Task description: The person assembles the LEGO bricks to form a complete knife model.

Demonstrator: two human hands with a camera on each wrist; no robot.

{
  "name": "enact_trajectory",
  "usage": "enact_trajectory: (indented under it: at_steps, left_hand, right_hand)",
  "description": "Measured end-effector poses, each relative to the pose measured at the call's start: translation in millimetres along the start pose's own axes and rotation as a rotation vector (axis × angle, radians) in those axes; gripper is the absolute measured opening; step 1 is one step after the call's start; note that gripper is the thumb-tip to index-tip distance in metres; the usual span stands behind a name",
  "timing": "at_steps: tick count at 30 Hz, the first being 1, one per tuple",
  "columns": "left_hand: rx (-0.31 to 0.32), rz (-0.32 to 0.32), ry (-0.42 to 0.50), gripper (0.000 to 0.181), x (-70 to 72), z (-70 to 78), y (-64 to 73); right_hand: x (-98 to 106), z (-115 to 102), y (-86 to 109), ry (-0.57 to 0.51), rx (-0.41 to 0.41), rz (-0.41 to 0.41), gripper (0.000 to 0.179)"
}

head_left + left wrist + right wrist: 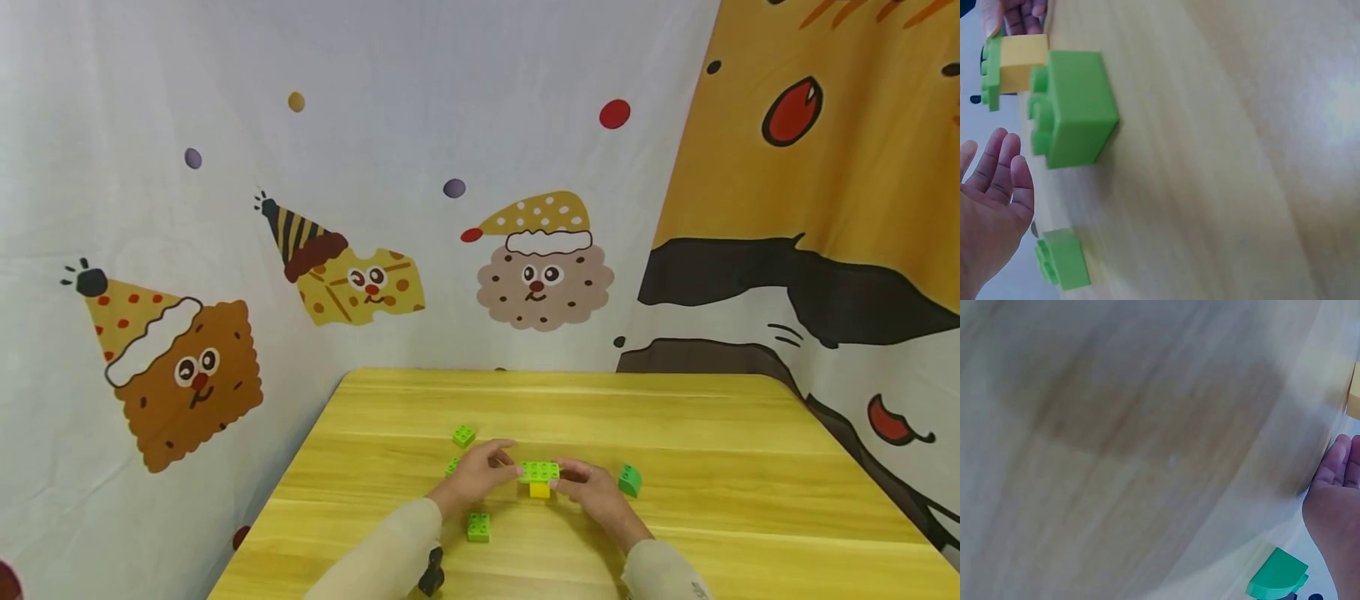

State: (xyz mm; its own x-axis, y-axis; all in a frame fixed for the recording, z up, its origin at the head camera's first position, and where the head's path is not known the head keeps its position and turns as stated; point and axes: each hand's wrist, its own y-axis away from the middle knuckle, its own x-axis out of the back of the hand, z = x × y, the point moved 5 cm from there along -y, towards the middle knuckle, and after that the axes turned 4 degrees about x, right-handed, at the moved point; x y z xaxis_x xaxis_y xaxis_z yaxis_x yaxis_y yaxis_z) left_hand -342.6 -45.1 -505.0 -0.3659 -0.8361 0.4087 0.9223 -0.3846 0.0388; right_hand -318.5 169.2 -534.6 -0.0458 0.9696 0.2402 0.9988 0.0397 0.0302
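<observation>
A flat light-green building block [540,472] with studs on top lies across a yellow block [539,490] above the table. At its right end, my right hand [600,493] pinches the green piece between thumb and fingers. My left hand [476,477] is by the opposite end, fingers loosely spread; in the left wrist view its fingers [1000,169] stand apart from the piece. Near the left forearm sits a light-green block [478,527]. The right wrist view catches my right hand [1338,500] below part of the yellow block [1354,400].
Beyond my left hand are a light-green block [463,435] and another green block [452,467], partly hidden by that hand. A darker green curved block [630,481] lies right of my right hand. The wooden table [750,500] meets a printed curtain [450,108] behind.
</observation>
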Motion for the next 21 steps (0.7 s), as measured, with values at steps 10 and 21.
enact_trajectory:
  at_steps: [10, 21]
  left_hand:
    - [-0.019, 0.051, -0.025, 0.055, 27.9, 5.9, 3.1]
    - [-0.058, 0.122, -0.009, 0.053, 63.1, 11.2, 8.6]
  right_hand:
    - [-1.9, -6.8, 2.9, 0.022, 0.015, -0.015, 0.044]
    - [-4.3, -7.5, 4.7, 0.043, 0.035, -0.063, 0.043]
